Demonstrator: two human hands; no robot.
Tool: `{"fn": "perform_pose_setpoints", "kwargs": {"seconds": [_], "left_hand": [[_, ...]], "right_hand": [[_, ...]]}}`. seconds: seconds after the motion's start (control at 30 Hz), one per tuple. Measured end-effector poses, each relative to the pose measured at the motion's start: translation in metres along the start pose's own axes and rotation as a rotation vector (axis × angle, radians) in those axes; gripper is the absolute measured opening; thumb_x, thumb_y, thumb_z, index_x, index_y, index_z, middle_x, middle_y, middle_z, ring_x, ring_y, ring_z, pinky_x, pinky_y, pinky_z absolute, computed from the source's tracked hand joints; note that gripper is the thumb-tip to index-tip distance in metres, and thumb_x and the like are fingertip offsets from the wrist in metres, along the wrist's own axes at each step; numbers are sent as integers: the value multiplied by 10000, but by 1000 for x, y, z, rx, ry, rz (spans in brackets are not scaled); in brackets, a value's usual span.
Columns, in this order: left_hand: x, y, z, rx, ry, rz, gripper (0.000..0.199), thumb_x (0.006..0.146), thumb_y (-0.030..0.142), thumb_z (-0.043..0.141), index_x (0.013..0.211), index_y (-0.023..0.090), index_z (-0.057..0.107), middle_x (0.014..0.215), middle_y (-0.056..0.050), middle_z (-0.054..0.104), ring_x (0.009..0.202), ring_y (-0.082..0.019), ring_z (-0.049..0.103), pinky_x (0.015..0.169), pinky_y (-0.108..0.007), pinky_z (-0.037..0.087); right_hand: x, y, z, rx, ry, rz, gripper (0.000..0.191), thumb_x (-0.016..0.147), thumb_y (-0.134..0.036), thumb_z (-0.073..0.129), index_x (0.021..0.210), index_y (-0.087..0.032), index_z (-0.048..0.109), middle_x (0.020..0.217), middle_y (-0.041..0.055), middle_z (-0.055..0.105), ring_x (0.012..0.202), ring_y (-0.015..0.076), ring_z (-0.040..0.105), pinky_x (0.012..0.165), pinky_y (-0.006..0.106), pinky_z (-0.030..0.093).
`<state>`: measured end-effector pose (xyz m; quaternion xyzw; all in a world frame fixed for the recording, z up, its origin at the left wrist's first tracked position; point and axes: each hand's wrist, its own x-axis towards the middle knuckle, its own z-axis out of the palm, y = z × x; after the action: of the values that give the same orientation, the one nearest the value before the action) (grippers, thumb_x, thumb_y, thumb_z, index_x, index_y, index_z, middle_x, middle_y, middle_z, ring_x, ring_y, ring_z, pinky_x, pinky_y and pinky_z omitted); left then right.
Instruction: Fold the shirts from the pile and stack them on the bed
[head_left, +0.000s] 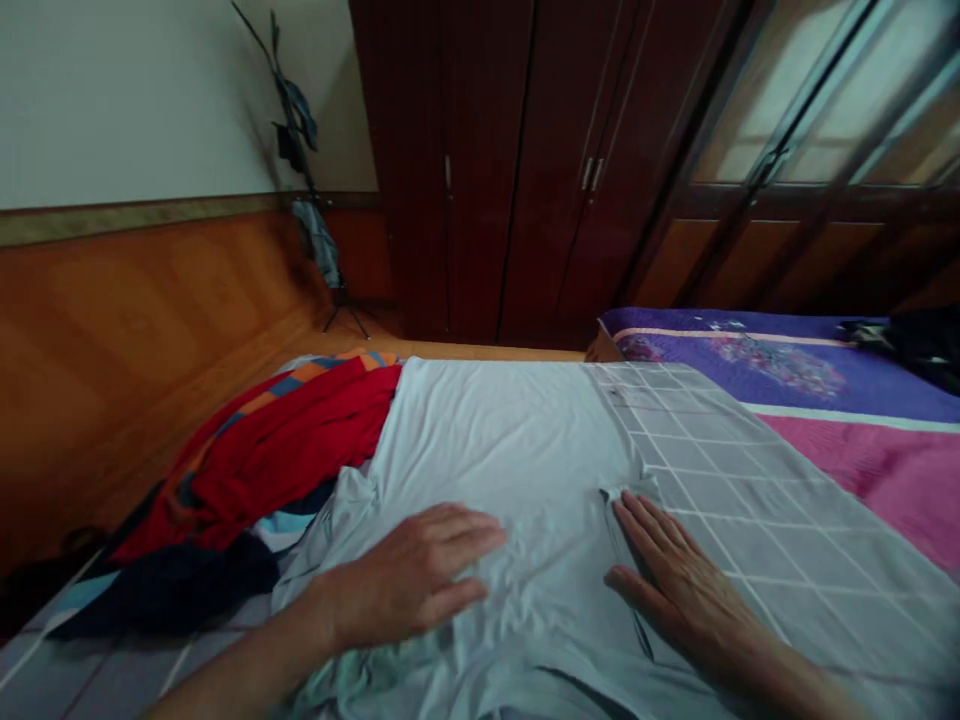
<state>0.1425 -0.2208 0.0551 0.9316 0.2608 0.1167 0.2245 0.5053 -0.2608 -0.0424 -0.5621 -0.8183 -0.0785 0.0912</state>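
A pale grey-white T-shirt (495, 420) lies spread over the bed, its body stretching away from me and its neckline towards me. My left hand (427, 565) is over the shirt's left middle, palm down with fingers extended; whether it touches the cloth I cannot tell. On the right, my right hand (667, 570) lies flat along the shirt's right side, its fingertips at the sleeve edge. Neither hand grips anything. Wrinkles run through the cloth between the hands, and part of the near end is bunched up.
Left of the shirt is a pile of red clothing (292, 450) and a dark navy garment (180, 585). A grey checked sheet (750, 500) covers the bed. Beyond stand a dark red wardrobe (480, 180) and a coat stand (300, 150). A purple and pink bedspread (750, 365) is at right.
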Motion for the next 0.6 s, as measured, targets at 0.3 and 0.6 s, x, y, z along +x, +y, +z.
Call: {"fn": "perform_pose_setpoints", "kwargs": {"seconds": [0.3, 0.6], "left_hand": [[-80, -91, -27, 214, 321, -791, 275, 896, 226, 407, 956, 190, 673, 960, -50, 712, 903, -197, 648, 802, -279, 453], [-79, -96, -11, 277, 260, -909, 174, 799, 338, 580, 889, 196, 625, 805, -45, 641, 755, -218, 612, 664, -276, 408]], "right_hand": [[53, -84, -30, 149, 71, -440, 695, 908, -439, 472, 1488, -200, 174, 1506, 132, 260, 1370, 291, 262, 1011, 488, 415], [57, -115, 14, 284, 155, -728, 740, 874, -503, 505, 1473, -158, 240, 1475, 138, 314, 1374, 304, 244, 1066, 462, 332]]}}
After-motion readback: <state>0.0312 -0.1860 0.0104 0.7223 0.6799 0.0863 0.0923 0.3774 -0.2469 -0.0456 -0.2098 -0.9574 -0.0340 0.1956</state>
